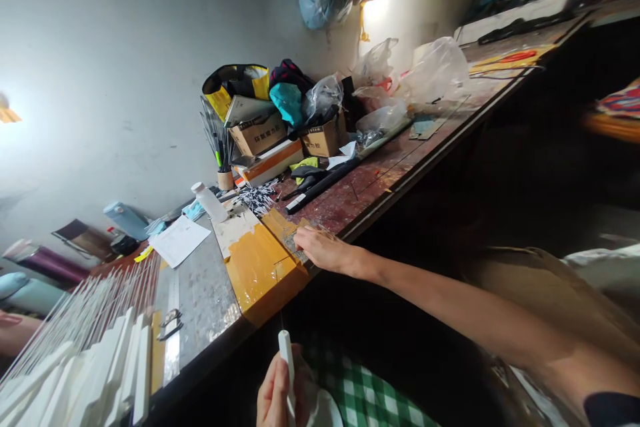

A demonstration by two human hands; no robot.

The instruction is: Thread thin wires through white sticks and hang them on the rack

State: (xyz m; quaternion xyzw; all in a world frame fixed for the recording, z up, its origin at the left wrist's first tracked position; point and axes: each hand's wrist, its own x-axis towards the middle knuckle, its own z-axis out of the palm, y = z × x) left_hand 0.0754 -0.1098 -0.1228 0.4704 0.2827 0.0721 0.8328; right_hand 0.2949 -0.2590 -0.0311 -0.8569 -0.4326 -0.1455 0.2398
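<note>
My left hand (pixel 276 392) is low in the view, below the table edge, and grips a white stick (pixel 286 357) that points upward, with a thin dark tip. My right hand (pixel 324 250) reaches across to the table's front edge. Its fingertips are bunched together on a small grey patch (pixel 291 242) on the yellow-taped board (pixel 255 267). Whether those fingers pinch anything is hidden. A green checked cloth (pixel 365 393) lies under my left hand.
Rows of white strips and thin rods (pixel 95 340) fill the left end, beside a metal ruler (pixel 173 310), a sheet of paper (pixel 180 239) and a small white bottle (pixel 210 203). Cardboard boxes (pixel 260 135), bags (pixel 435 70) and a long black tool (pixel 325 181) crowd the back.
</note>
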